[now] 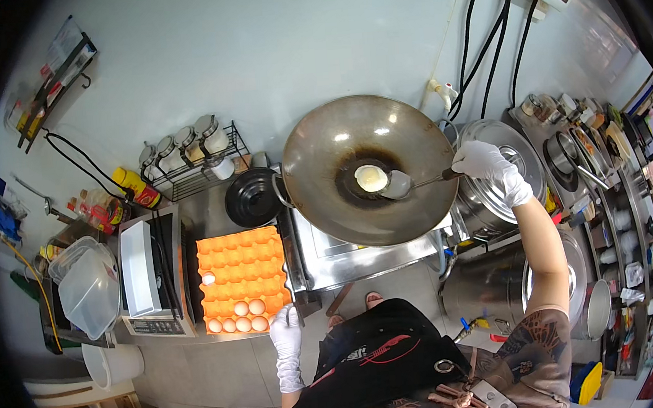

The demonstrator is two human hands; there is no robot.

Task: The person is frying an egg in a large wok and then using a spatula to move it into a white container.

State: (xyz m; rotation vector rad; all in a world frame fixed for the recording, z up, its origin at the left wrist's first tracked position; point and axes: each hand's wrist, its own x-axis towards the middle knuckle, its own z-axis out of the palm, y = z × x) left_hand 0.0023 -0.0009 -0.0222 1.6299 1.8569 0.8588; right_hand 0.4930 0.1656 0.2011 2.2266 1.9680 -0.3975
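Note:
In a white glove, my right hand (pixel 481 162) grips the dark handle of a wok spatula (pixel 398 185). The spatula's metal blade lies in the wok (pixel 322 147), its tip at the edge of a fried egg (pixel 371 178). The egg shows mostly white with a pale yellowish top, on the dark oily bottom of the wok. My left hand (pixel 286 331), also gloved, is low at the front edge of the counter, by the near right corner of an orange egg tray (pixel 238 257). Its fingers are curled; what they touch is unclear. Several eggs (pixel 244 324) sit in the tray's near cups.
A black bowl (pixel 254 197) stands left of the wok, near a wire rack of spice jars (pixel 186 143). Left of the tray is an appliance with a white plastic bin (pixel 139 269) on top. Large lidded steel pots (pixel 498 161) stand to the right, beside shelves (pixel 621 227).

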